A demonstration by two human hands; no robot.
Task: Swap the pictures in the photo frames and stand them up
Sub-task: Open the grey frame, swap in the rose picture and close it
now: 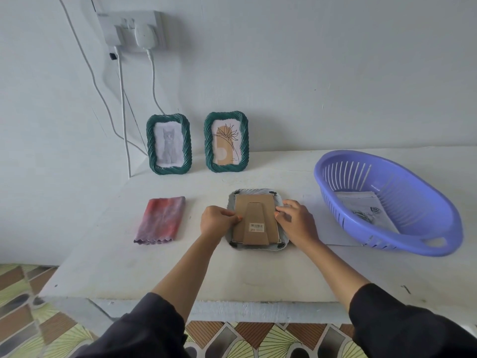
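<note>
Face-down grey frame (pixel 258 191), just left of the purple basket (pixel 413 192) — my left hand (pixel 218 222) and right hand (pixel 296 223) each pinch a side edge of its cardboard backing (pixel 255 210) — green cat frame (pixel 169 144) and green flower frame (pixel 226 142) stand upright farther left, behind.

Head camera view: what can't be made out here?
Head view, picture in the face-down pale ribbed photo frame: hidden against the white table.
Head view, print on the barcode sticker: too small.
Head view, drawing on the paper sheet in the purple plastic basket: blurred and small.
</note>
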